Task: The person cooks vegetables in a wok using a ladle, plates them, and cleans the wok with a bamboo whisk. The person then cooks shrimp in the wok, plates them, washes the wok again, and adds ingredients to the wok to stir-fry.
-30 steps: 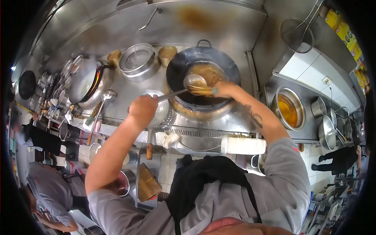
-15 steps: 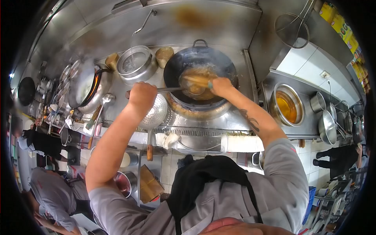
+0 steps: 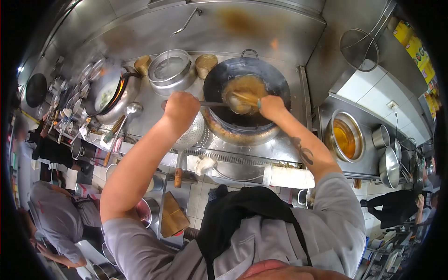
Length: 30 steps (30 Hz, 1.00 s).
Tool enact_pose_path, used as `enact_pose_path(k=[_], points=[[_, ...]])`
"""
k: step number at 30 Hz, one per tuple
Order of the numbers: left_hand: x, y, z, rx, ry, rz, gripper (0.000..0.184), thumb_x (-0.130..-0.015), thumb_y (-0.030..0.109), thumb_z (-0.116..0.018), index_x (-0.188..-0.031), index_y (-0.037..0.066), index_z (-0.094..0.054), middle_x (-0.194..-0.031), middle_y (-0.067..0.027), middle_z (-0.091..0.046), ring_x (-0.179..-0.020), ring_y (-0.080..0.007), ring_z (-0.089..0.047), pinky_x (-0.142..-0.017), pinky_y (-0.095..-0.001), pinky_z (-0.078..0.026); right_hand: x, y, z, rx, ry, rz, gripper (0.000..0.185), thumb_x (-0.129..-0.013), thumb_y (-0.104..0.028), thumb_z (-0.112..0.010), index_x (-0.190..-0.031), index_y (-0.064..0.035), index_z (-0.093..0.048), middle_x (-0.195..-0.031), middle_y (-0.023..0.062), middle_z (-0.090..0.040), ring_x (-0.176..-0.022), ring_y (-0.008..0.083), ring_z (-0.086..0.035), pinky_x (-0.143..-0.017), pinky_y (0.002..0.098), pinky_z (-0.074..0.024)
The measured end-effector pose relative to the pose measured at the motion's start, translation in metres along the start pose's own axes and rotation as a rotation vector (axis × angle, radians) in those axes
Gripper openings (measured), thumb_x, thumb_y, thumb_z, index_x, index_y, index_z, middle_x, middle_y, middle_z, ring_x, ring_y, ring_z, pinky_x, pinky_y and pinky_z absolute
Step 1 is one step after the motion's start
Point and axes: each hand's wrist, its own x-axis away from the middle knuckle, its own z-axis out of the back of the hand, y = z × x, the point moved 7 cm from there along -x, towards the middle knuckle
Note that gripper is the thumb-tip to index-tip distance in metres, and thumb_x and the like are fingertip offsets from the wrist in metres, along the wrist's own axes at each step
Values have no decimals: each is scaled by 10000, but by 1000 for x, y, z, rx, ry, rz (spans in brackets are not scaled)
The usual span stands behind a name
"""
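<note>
My left hand (image 3: 183,109) is closed round the long handle of a ladle (image 3: 239,103), whose bowl is over the dark wok (image 3: 217,77). In my right hand (image 3: 273,108) is what looks like a bamboo wok brush (image 3: 248,98) with a greenish band. Its splayed end is blurred and lies at the ladle's bowl; whether they touch I cannot tell. Brown, cloudy liquid (image 3: 245,83) moves in the wok. A perforated skimmer (image 3: 191,133) lies below my left forearm, its wooden handle over the front edge.
Left of the wok stand a metal pot (image 3: 170,74) under a running tap and a second, steaming wok (image 3: 107,95) with flame at its rim. A bowl of amber oil (image 3: 345,135) is at the right. Another person (image 3: 63,219) works at the lower left.
The view has shifted slightly, so the stove sits further right. The brush and ladle have moved a little within the wok, and the brown liquid has swirled and spread. Both grips stay the same.
</note>
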Motion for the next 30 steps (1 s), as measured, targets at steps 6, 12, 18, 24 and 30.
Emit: enact_pose_path(k=[6, 12, 18, 24, 30], points=[[-5, -5, 12, -121, 72, 14, 68, -763, 140, -594, -822, 132, -627, -781, -25, -621, -807, -189, -613, -727, -335, -444, 4, 30, 13, -82, -172, -24, 302, -697, -297, -681, -910, -84, -701, -905, 155, -686, -867, 321, -664, -771, 428, -525], [-12, -4, 19, -213, 72, -15, 54, -772, 152, -595, -811, 146, -632, -768, -17, -616, -787, -186, -606, -718, -342, -425, 12, 48, 17, 0, -242, -22, 295, -698, -267, -676, -951, -116, -698, -904, 151, -690, -849, 317, -671, -762, 429, -531], [-17, -6, 30, -176, -4, -15, 52, -769, 156, -599, -791, 158, -647, -731, -11, -621, -764, -195, -616, -708, -342, -418, 21, 19, 14, 45, -60, 63, 198, -753, -162, -602, -889, -80, -720, -909, 130, -700, -874, 300, -677, -759, 404, -529], [-14, -10, 13, -82, -5, -37, 64, -764, 146, -595, -796, 144, -650, -765, -34, -630, -792, -208, -619, -713, -341, -429, 7, 39, 22, -40, 118, -51, 196, -722, -200, -641, -868, -75, -682, -868, 147, -685, -828, 314, -670, -723, 414, -537], [-3, -16, -6, -152, 105, 22, 120, -777, 144, -608, -868, 129, -685, -842, -45, -605, -869, -210, -610, -720, -335, -438, 4, 22, -16, -282, -202, 53, 259, -756, -241, -645, -958, -90, -705, -957, 147, -686, -927, 301, -657, -810, 396, -516]])
